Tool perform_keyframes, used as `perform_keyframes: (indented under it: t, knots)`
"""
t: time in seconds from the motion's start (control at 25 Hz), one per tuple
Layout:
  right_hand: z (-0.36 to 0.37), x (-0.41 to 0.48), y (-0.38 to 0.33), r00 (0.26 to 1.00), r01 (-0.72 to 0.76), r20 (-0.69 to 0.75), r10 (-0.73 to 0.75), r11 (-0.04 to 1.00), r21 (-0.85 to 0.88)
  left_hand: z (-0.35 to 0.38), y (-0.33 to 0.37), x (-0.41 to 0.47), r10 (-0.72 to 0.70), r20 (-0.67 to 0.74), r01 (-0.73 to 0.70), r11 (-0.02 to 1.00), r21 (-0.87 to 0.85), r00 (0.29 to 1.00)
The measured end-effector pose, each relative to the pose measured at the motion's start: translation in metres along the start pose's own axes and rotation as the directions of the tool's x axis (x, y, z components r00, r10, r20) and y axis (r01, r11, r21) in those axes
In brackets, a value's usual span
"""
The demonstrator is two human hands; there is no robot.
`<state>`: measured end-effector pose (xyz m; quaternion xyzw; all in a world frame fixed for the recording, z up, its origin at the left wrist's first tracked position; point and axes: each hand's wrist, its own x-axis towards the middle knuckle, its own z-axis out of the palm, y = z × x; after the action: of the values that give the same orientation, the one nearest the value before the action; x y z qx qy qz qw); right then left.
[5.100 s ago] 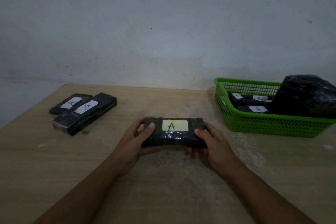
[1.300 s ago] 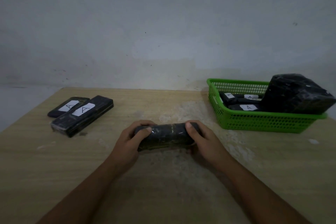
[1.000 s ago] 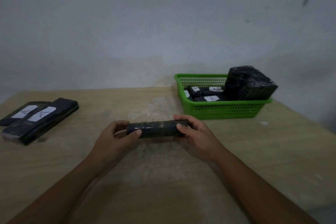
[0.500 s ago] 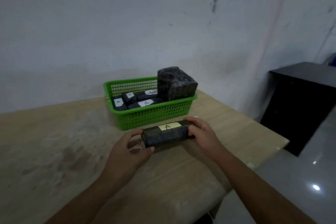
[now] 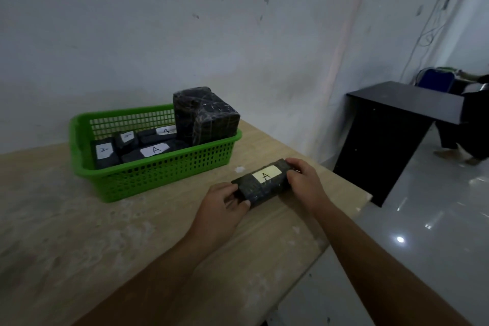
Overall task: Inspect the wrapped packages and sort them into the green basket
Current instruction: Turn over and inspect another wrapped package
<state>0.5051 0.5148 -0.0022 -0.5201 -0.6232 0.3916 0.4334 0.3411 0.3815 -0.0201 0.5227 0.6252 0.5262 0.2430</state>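
A black wrapped package (image 5: 260, 183) with a pale label marked "A" is held between both hands, just right of the green basket (image 5: 158, 169). My left hand (image 5: 221, 210) grips its near-left end and my right hand (image 5: 304, 184) grips its far-right end. The label faces up. Several black packages with white "A" labels (image 5: 154, 150) lie inside the basket. A large black wrapped block (image 5: 205, 116) stands in the basket's right end, rising above the rim.
The wooden table (image 5: 79, 241) ends just right of my hands, with a glossy grey floor (image 5: 423, 233) beyond. A black desk (image 5: 397, 124) stands to the right, and a person's legs (image 5: 465, 137) show behind it. A white wall is behind the basket.
The package was turned from label-up to its edge and back to label-up. The view swung right, and both hands carried the package toward the basket. The two packages at the left left the view.
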Motion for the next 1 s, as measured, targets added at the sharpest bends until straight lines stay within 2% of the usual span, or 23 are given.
perform_keyframes:
  t: [0.48, 0.56, 0.64, 0.72, 0.84, 1.0]
  knots:
    - [0.004, -0.005, 0.008, 0.992, 0.050, -0.106, -0.073, 0.977, -0.207, 0.005, -0.012, -0.002, -0.024, 0.054, 0.026, 0.998, -0.048, 0.998]
    - [0.006, -0.012, 0.002, 0.977, 0.081, -0.174, -0.125, 0.967, -0.240, -0.004, -0.010, -0.006, -0.031, 0.041, 0.033, 0.997, -0.064, 0.999]
    - [0.014, -0.022, -0.013, 0.954, 0.175, -0.195, -0.226, 0.953, -0.246, -0.020, -0.007, -0.012, -0.012, 0.005, 0.012, 0.999, -0.043, 1.000]
    - [0.030, -0.038, -0.034, 0.936, 0.288, -0.143, -0.320, 0.935, -0.208, -0.044, -0.004, -0.021, 0.016, -0.028, -0.016, 1.000, -0.007, 0.999]
    - [0.067, -0.072, -0.071, 0.906, 0.422, 0.014, -0.424, 0.897, -0.133, -0.091, -0.003, -0.038, 0.025, -0.075, -0.023, 0.999, 0.036, 0.997]
    - [0.128, -0.114, -0.106, 0.839, 0.523, 0.209, -0.503, 0.850, -0.053, -0.168, -0.005, -0.070, 0.025, -0.155, -0.006, 0.993, 0.121, 0.988]
